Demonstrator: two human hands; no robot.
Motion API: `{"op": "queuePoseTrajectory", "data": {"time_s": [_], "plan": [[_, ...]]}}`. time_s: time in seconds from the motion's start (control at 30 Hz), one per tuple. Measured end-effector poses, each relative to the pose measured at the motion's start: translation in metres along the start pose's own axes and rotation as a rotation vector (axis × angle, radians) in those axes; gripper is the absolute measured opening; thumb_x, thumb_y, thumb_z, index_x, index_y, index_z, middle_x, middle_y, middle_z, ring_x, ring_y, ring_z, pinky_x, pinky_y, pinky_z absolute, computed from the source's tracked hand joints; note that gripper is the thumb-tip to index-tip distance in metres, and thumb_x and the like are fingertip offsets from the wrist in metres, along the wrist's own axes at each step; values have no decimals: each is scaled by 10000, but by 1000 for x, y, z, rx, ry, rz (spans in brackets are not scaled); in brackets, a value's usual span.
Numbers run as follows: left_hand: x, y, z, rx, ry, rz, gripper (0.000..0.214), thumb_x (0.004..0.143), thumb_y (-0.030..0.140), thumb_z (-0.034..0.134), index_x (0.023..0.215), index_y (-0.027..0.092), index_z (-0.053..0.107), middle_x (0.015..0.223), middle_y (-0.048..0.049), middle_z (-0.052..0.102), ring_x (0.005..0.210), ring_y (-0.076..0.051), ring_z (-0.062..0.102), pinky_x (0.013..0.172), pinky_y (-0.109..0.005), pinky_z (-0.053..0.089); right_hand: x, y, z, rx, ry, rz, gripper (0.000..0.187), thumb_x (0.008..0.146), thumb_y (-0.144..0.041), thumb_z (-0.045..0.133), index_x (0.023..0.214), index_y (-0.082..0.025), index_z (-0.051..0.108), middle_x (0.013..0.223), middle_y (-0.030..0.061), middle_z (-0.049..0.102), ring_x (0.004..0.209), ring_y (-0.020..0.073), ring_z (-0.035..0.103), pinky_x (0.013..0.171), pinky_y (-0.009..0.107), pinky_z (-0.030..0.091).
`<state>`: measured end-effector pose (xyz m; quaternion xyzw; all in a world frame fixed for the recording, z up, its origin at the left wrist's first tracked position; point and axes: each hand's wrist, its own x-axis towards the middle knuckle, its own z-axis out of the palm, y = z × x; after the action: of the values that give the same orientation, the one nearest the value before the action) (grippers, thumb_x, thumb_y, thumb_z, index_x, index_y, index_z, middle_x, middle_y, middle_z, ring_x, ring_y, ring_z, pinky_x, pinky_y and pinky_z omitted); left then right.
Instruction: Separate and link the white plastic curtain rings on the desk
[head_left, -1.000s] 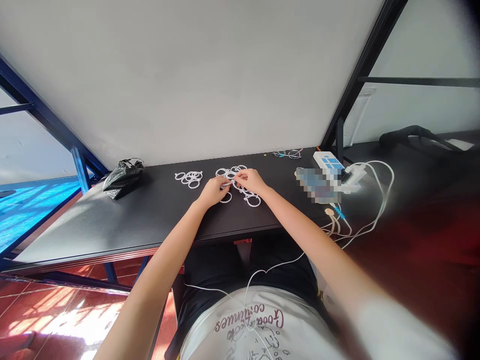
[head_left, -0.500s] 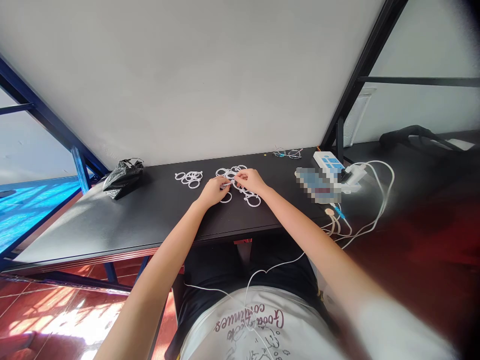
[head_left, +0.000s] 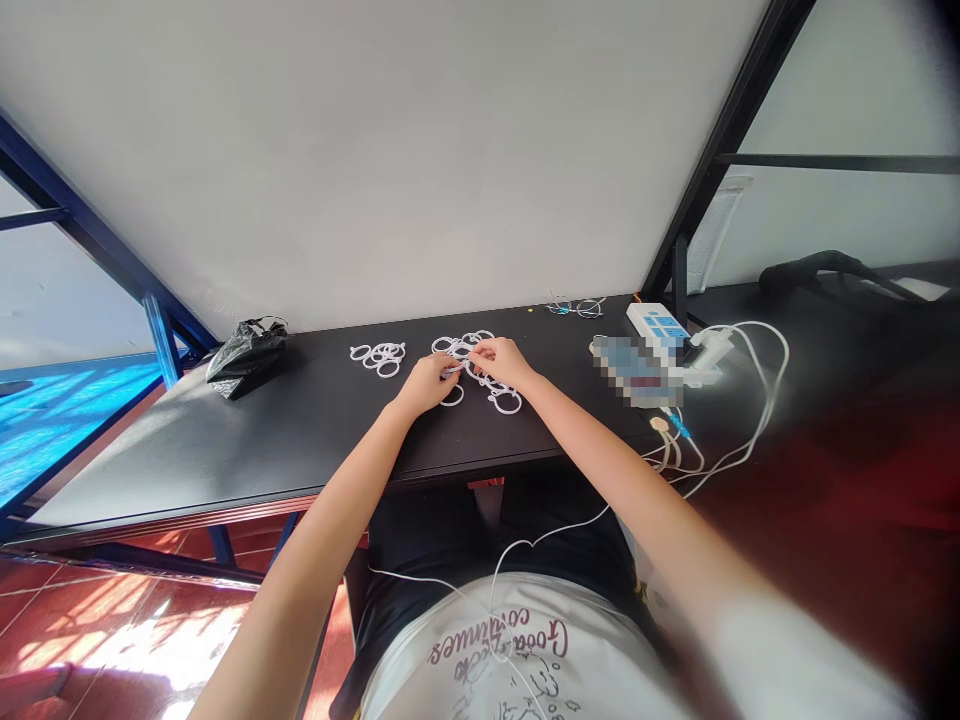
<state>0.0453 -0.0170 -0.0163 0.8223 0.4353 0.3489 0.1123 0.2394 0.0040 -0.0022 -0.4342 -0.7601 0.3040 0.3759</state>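
Note:
Several white rings, which look like plastic curtain rings, lie in a loose cluster on the black table. My left hand is at the left side of this cluster, its fingertips closed on a white ring. From the right, my right hand pinches a white ring close to the left fingertips. The hands are almost touching, and the fingers partly cover the rings they hold. A smaller pile of white rings sits apart, to the left of my left hand.
A black plastic bag stands at the table's left end. Eyeglasses lie by the wall. On the right are a power strip, a blurred-out phone-like object and looping white cables. A thin white cord crosses my lap.

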Motion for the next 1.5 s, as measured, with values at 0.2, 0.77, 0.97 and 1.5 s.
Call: {"op": "queuePoseTrajectory", "data": {"time_s": [0.2, 0.77, 0.97, 1.5], "plan": [[0, -2, 1, -1, 13, 15, 169, 827, 207, 536, 858, 175, 699, 851, -56, 680, 768, -174, 609, 700, -276, 489, 1, 1, 0, 2, -2, 5, 163, 839, -259, 585, 761, -152, 681, 649, 37, 701, 561, 135, 636, 554, 234, 474], [0, 4, -3, 29, -20, 1, 320, 954, 358, 426, 849, 178, 669, 806, -60, 643, 732, -175, 573, 695, -281, 460, -1, -2, -1, -1, -2, -4, 183, 833, -271, 572, 730, -155, 669, 642, 33, 695, 541, 127, 614, 536, 230, 450], [0, 3, -3, 24, -18, 4, 307, 952, 347, 439, 831, 174, 662, 817, -60, 643, 719, -170, 567, 689, -281, 454, -1, -1, 0, 10, 3, -9, 180, 827, -272, 573, 726, -158, 667, 639, 32, 693, 538, 125, 613, 529, 225, 451], [0, 2, -2, 18, -14, -5, 251, 922, 318, 469, 892, 180, 677, 867, -64, 671, 763, -178, 598, 708, -280, 473, -1, 1, 0, -2, -1, -12, 181, 834, -270, 567, 734, -158, 670, 649, 34, 698, 548, 124, 616, 543, 229, 456]]}}
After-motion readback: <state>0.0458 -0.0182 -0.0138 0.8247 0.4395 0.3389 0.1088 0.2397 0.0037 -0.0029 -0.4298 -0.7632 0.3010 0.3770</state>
